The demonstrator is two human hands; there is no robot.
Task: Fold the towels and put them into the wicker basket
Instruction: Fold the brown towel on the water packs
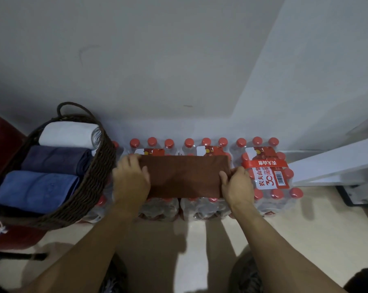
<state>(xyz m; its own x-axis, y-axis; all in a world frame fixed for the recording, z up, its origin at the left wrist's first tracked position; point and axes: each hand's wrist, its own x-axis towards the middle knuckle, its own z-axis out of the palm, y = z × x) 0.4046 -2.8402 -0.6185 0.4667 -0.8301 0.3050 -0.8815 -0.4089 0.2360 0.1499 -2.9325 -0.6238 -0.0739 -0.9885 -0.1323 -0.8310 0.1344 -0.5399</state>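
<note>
A brown towel (184, 176), folded into a long strip, lies across the tops of shrink-wrapped bottle packs. My left hand (130, 179) grips its left end, fingers curled over the far corner. My right hand (238, 187) holds its right end, thumb on top of the cloth. A dark wicker basket (98, 168) stands to the left. It holds three folded towels: a white one (66, 135) at the back, a dark blue one (54, 159) in the middle, a light blue one (37, 190) at the front.
Packs of red-capped water bottles (269, 176) stand in a row against the grey wall (157, 70). A white frame (335, 166) slants in from the right. Something red (3, 136) sits under and behind the basket. Pale floor (305, 225) lies in front.
</note>
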